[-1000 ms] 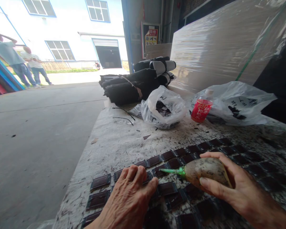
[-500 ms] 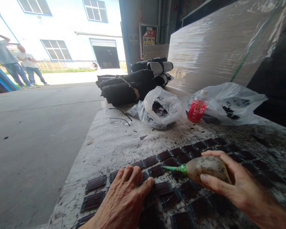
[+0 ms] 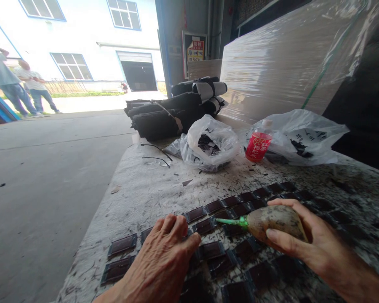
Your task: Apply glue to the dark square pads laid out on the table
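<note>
Green-tipped, grubby tan squeeze btl (image 3: 276,223) is in my R hand (image 3: 316,244): grasped round the body, held on its side, w/ its nozzle (image 3: 230,221) pointing L. The tip is at the R end of a dark tile (image 3: 204,226); can't tell if they touch. My L hand (image 3: 162,261) is palm-down, fingers bent, over more dark tiles (image 3: 121,245) toward the bench's near L corner; fingertips are hidden, so I can't tell if it's gripping anything. These run in rows across the near half of the bench (image 3: 145,185), from nr its L edge toward the R. Mid-bench, small scraps (image 3: 187,183) lie about. Nearer the far edge, L to R: thin black strips (image 3: 156,158), clear plastic bag (image 3: 192,147) w/ dark pieces (image 3: 210,144) inside, red-labelled drink btl (image 3: 258,145) upright, 2nd plastic bag (image 3: 325,130). Black rolls (image 3: 164,120) are stacked by the far L corner; a film-wrapped block (image 3: 271,75) stands behind, R. Past the concrete floor (image 3: 50,168), 2 people (image 3: 0,69) stand far L, nr a white bldg (image 3: 78,38).
</note>
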A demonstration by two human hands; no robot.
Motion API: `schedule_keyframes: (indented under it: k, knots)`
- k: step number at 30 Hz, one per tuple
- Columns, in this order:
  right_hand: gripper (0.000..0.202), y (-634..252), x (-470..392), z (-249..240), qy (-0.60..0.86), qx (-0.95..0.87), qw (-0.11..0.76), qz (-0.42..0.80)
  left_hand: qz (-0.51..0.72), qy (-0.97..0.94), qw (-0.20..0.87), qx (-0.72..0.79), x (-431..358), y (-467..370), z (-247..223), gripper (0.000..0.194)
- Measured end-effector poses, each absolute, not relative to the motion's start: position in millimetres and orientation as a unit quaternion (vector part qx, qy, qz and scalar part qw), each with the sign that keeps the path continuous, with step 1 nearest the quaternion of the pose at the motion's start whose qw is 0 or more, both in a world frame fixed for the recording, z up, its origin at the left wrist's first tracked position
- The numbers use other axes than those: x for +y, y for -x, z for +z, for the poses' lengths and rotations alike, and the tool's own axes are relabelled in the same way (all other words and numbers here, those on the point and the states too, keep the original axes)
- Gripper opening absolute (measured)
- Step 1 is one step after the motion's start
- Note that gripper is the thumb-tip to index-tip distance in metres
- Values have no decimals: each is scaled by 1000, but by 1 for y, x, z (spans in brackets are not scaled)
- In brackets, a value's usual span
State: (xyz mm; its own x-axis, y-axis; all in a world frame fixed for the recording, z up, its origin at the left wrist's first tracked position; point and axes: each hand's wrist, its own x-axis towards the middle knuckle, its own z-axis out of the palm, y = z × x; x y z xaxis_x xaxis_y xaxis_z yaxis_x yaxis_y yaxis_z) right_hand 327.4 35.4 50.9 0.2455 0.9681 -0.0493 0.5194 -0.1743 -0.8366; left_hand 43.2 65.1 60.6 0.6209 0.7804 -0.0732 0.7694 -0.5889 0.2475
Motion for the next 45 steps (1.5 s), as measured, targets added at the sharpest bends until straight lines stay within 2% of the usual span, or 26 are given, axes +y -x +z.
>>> schedule_keyframes:
  k: [6,12,22,37,45]
  knots:
    - [52,-325,35,50,693,-558,349,295,11,-900,100,423,70,-51,64,40]
    - [54,-328,35,48,696,-546,347,312,33,-914,78,397,79,-58,57,58]
    - [53,-333,34,45,693,-544,352,315,30,-917,57,394,89,-69,65,45]
    - [53,-345,32,45,708,-538,359,285,22,-924,43,380,98,-78,64,54]
    - [55,-352,31,47,716,-531,357,279,22,-925,51,376,100,-80,65,45]
